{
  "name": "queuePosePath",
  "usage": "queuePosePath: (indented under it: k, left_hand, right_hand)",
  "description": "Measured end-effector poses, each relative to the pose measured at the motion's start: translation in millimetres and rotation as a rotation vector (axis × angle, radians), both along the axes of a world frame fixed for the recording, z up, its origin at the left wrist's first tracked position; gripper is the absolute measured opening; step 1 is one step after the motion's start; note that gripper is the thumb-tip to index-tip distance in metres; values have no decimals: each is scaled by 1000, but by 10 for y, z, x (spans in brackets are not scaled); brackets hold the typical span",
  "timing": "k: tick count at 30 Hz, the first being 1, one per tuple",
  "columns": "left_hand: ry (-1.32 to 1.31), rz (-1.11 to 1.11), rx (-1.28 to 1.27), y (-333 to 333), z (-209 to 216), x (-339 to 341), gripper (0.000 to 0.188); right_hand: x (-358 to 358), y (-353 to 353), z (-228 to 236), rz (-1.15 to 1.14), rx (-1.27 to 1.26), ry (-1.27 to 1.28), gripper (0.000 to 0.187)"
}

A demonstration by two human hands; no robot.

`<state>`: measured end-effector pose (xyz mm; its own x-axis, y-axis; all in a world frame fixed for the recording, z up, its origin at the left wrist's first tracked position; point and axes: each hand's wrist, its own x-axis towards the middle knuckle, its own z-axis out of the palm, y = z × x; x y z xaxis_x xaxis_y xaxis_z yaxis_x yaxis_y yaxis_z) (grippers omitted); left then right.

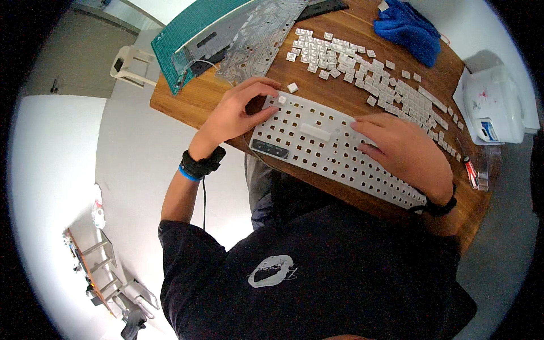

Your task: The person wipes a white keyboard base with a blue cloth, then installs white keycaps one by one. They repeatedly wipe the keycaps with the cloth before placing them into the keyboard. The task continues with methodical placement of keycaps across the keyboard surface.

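A white keyboard frame (345, 164) with rows of square holes lies slanted at the table's near edge. My left hand (241, 110) curves around its upper left corner, thumb and fingers apart. A white keycap (282, 100) sits on that corner, close to the fingertips. Just past the frame's edge, a second keycap (292, 88) lies on the wood. My right hand (399, 144) rests over the frame's right part, its fingers apart and nothing visible in them. A long white keycap (315, 132) lies across the frame's middle. The lower left corner holds a dark strip (269, 148).
Many loose white keycaps (362, 71) spread beyond the frame. A clear circuit sheet (255, 48) overlaps a green cutting mat (161, 42) at the far left. Farther right are a blue cloth (408, 31), a white plastic tub (496, 105) and a red-handled tool (471, 173).
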<state>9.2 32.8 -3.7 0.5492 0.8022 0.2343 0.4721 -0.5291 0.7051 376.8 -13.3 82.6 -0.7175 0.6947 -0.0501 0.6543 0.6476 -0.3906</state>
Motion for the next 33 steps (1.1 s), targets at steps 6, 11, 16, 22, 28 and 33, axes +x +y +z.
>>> queuePosePath:
  k: [6,11,16,22,28,33]
  left_hand:
    - [-127,16,60,6,-161,-26,28]
    - [-164,-14,57,35,-184,-40,24]
    - [-183,-5,89,42,-258,-45,24]
    - [-213,-11,91,24,-264,-54,24]
    - [-199,-8,55,30,-278,-81,24]
    - [-189,0,35,35,-279,-66,24]
  right_hand:
    - [-738,478,-219,213,135,220,21]
    - [-1127,687,-406,242,203,163,19]
    - [-1212,752,-573,236,190,158,14]
    - [-1274,776,-512,222,136,110,14]
    - [-1340,749,-516,203,174,90,23]
    - [-1360,733,-613,182,187,69,30]
